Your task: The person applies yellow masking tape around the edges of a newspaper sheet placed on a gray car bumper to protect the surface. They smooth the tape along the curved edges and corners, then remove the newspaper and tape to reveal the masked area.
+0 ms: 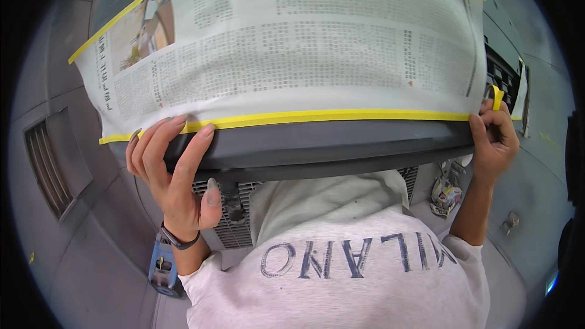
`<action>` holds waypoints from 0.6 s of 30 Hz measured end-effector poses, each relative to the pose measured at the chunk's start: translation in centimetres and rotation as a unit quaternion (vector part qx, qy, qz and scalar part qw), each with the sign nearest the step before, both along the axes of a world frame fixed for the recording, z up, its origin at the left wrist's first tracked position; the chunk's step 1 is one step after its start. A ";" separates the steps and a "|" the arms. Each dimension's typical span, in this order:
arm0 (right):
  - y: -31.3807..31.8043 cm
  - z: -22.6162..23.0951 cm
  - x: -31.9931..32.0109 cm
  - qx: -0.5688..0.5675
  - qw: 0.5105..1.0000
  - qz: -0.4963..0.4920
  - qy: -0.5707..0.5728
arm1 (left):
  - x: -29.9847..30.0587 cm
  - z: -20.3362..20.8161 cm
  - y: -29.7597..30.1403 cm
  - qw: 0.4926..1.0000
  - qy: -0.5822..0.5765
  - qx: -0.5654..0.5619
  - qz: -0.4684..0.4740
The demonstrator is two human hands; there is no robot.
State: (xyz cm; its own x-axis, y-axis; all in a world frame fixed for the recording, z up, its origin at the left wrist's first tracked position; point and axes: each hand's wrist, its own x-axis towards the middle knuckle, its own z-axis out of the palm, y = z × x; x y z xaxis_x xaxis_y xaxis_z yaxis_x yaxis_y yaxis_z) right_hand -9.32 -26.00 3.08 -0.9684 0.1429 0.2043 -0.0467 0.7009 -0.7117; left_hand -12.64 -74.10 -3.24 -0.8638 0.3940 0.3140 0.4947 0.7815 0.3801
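Observation:
A wide sheet of newspaper [304,55] covers a dark grey, curved panel [341,143]. A strip of yellow tape [341,115] runs along the paper's lower edge, next to the bare grey part. My left hand [173,167] rests at the left end of that strip, fingers spread over the paper's edge and thumb hanging below the panel. At the strip's right end, my right hand [496,137] pinches near the corner, with a roll of yellow tape [497,97] in its curled fingers. How much of the roll lies behind the fingers is hidden.
More yellow tape [134,12] borders the paper's upper edge. Floor gratings [228,219] lie below the panel. A blue-framed object [164,268] stands at lower left, and crumpled paper [446,197] sits at right. A vent [49,167] is in the grey surface at left.

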 end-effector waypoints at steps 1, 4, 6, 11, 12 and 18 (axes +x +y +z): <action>-0.2 0.0 -0.1 -0.004 1.000 -0.008 -0.003 | 0.0 0.2 0.3 1.000 0.000 -0.003 -0.002; -0.5 -0.2 -0.3 0.037 0.999 0.001 0.017 | -0.1 0.6 1.1 1.000 -0.004 -0.020 -0.015; -0.5 -0.4 -0.5 0.035 0.999 -0.008 0.020 | -0.3 0.8 1.7 1.000 0.002 -0.021 -0.021; -0.6 -0.7 -0.8 0.069 0.996 0.004 0.050 | -0.6 1.3 2.7 0.999 0.005 -0.030 -0.034; -0.7 -0.8 -0.8 0.075 0.996 0.005 0.052 | -0.6 1.5 2.9 0.999 0.001 -0.035 -0.037; -0.8 -0.7 -0.9 0.076 0.995 0.012 0.056 | -0.8 2.1 5.3 0.997 -0.001 -0.043 -0.061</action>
State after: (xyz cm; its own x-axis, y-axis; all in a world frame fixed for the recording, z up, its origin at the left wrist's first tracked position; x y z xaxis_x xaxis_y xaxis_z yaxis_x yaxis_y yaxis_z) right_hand -10.21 -26.81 2.39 -0.9414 0.0796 0.3279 -0.1370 0.7980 -0.5869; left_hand -13.47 -68.83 -1.14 -0.8087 0.5210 0.2731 0.5869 0.7456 0.3156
